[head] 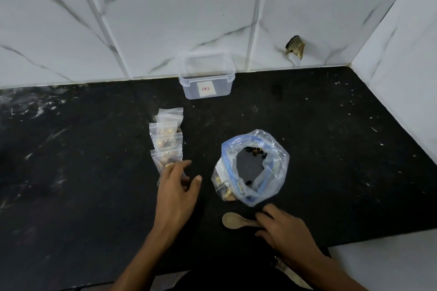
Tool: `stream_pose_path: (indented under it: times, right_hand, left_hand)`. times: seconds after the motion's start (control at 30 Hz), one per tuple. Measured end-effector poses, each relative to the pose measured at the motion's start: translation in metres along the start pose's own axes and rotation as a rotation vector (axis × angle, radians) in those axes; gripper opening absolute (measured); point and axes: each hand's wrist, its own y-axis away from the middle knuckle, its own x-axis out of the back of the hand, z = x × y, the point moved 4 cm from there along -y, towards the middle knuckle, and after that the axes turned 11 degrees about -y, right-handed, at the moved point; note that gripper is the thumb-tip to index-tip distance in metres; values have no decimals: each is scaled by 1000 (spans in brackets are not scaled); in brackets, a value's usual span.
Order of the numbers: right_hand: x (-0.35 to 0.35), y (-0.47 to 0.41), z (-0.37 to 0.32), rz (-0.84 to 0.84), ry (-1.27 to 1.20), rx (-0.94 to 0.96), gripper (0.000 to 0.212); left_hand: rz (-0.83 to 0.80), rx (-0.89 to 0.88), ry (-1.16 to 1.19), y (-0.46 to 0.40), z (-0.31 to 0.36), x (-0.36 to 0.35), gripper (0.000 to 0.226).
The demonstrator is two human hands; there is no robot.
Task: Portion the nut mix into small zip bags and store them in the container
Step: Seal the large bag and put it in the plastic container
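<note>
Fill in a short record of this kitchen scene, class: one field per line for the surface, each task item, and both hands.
surface: black countertop
container: clear plastic tub, lid off, by the tiled wall
small zip bags: filled, overlapping in a row left of centre
large zip bag: open, few nuts left
spoon: wooden spoon lying near the large bag
left hand: fingers on the nearest small bag
right hand: fingers at the spoon's handle

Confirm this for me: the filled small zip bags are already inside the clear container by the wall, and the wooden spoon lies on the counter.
Not quite. In the head view the small zip bags lie in a row on the black counter, and the clear container holds no bags. The wooden spoon does lie on the counter.
</note>
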Motion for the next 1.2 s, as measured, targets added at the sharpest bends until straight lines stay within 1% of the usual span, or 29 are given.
stream_pose_path:
  times: [0.07, 0.13, 0.17, 0.2, 0.27, 0.33, 0.4, 0.43, 0.47, 0.5, 0.53, 0.57, 0.6, 0.7, 0.77, 0.83, 0.9, 0.97, 1.03, 1.07, 1.13, 1.2]
  right_hand:
    - [5, 10, 3, 14, -23, -18, 38]
    - [14, 20, 7, 82, -40, -37, 32]
    - [21, 23, 9, 160, -69, -42, 26]
    - [30, 25, 11, 261, -103, -41, 18]
    - [53, 20, 19, 483, -180, -50, 6]
    - [80, 5, 26, 672, -246, -70, 7]
    - [108, -19, 33, 794, -336, -147, 16]
    - [117, -33, 39, 793, -399, -223, 25]
    - [123, -48, 44, 734, -487, -316, 35]
    - [125, -63, 50, 633, -590, -401, 44]
    - [123, -75, 53, 533, -676, -464, 48]
    - [121, -84, 55, 461, -724, -497, 45]
    - [119, -90, 57, 422, -742, -511, 37]
    - [118, -98, 57, 371, -761, -503, 15]
    - [116, -98, 59, 333, -872, -520, 13]
    - [118, -96, 61, 319, -982, -549, 13]
    - [124, -91, 67, 388, -952, -543, 10]
    - [133, -83, 71, 489, -817, -510, 16]
    - [135, -74, 68, 535, -702, -436, 22]
    - [133, -72, 68, 518, -690, -409, 24]
    - [127, -70, 68, 396, -781, -434, 25]
    - [122, -69, 68, 208, -1046, -462, 23]
  left_hand:
    - [-47, -25, -20, 2, 9, -7, 37]
    - [-124, -7, 11, 4, 20, -15, 16]
    - [-186, 31, 54, 4, 24, -20, 7]
    - [-252, 79, 105, 3, 28, -25, 9]
    - [-395, 204, 191, 0, 34, -37, 26]
    - [-509, 310, 245, -2, 41, -48, 38]
    - [-546, 361, 291, -4, 47, -55, 41]
    - [-541, 369, 316, -5, 49, -57, 40]
    - [-530, 369, 336, -6, 51, -58, 39]
    - [-518, 370, 355, -7, 53, -59, 36]
    - [-509, 378, 371, -9, 54, -60, 33]
    - [-506, 393, 390, -10, 55, -60, 31]
    - [-505, 414, 414, -12, 55, -61, 30]
    - [-482, 504, 523, -17, 51, -61, 31]
    - [-451, 559, 605, -19, 50, -61, 29]
    - [-416, 565, 622, -24, 50, -57, 22]
    - [-334, 500, 545, -32, 49, -43, 13]
    - [-172, 331, 297, -48, 46, -21, 11]
    - [-44, 185, 69, -61, 48, -4, 11]
    - [-21, 148, 32, -65, 49, 0, 11]
    - [-48, 114, 30, -71, 51, 0, 9]
    - [-123, 95, 45, -74, 52, -3, 7]
